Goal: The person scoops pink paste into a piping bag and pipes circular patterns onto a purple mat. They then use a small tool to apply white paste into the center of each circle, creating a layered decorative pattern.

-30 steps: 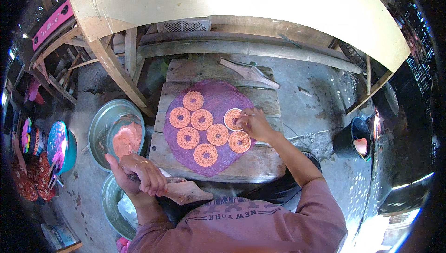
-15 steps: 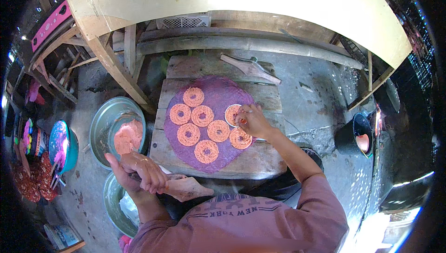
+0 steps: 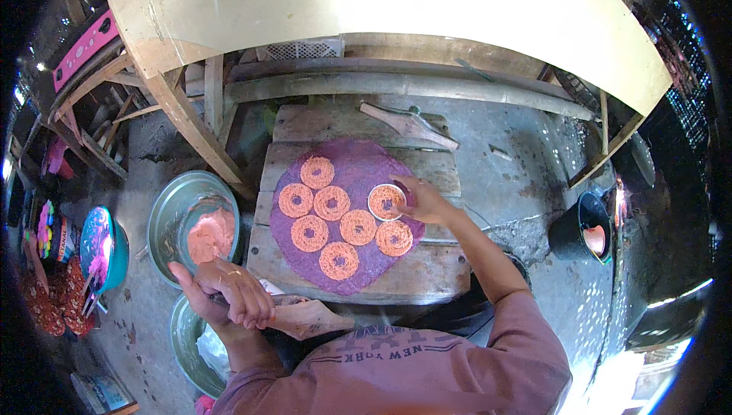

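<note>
A round purple sheet (image 3: 354,154) lies on a low wooden plank table (image 3: 297,119). Several orange lacy dough rings (image 3: 339,261) rest on it, each with a hole in its middle. Around the one at the right sits a thin white ring mould (image 3: 371,195). My right hand (image 3: 424,200) grips that mould's right edge between thumb and fingers. Close to my body, my left hand (image 3: 229,293) is closed round a wooden tool with a tapered, paddle-like end (image 3: 311,319); the part in the palm is hidden.
At the left stands a grey-green basin (image 3: 156,224) with orange dough (image 3: 212,233); a second basin (image 3: 181,339) is nearer me. Another wooden piece (image 3: 408,124) lies at the table's far edge. Beyond is a pale raised board (image 3: 381,3); a black bucket (image 3: 568,224) stands right.
My right hand has shifted right and its fingers have spread to the mould's edge, uncovering the dough ring inside. The purple sheet sits slightly lower in view. My left hand keeps its hold.
</note>
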`<state>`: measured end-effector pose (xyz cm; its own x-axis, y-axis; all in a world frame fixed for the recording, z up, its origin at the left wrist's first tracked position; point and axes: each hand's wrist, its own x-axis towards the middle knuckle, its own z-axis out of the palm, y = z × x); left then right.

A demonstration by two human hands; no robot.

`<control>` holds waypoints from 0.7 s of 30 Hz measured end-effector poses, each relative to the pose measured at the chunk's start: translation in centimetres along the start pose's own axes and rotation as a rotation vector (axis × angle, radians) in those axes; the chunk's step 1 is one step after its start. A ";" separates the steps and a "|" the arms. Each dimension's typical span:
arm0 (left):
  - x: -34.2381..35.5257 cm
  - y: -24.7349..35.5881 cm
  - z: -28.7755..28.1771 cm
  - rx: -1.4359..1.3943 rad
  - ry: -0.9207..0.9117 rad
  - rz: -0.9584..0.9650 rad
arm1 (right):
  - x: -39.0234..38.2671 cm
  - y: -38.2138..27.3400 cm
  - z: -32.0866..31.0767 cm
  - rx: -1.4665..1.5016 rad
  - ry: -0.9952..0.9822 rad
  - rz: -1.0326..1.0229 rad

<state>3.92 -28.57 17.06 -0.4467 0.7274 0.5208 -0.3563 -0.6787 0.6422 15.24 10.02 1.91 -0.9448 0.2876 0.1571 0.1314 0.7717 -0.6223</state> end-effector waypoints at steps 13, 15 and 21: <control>-0.7 0.1 -0.3 -0.020 0.009 0.022 | 1.4 2.4 2.6 -0.181 0.100 0.132; -0.9 0.2 -0.3 -0.039 0.001 0.026 | 1.4 2.0 2.5 -0.197 0.102 0.123; -1.4 0.4 -0.5 -0.047 0.039 0.054 | 2.8 0.3 1.0 -0.277 0.090 0.119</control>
<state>4.01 -29.89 16.37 -0.4978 0.6854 0.5314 -0.3681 -0.7218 0.5862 12.31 10.44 1.38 -0.8892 0.4245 0.1705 0.3277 0.8512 -0.4099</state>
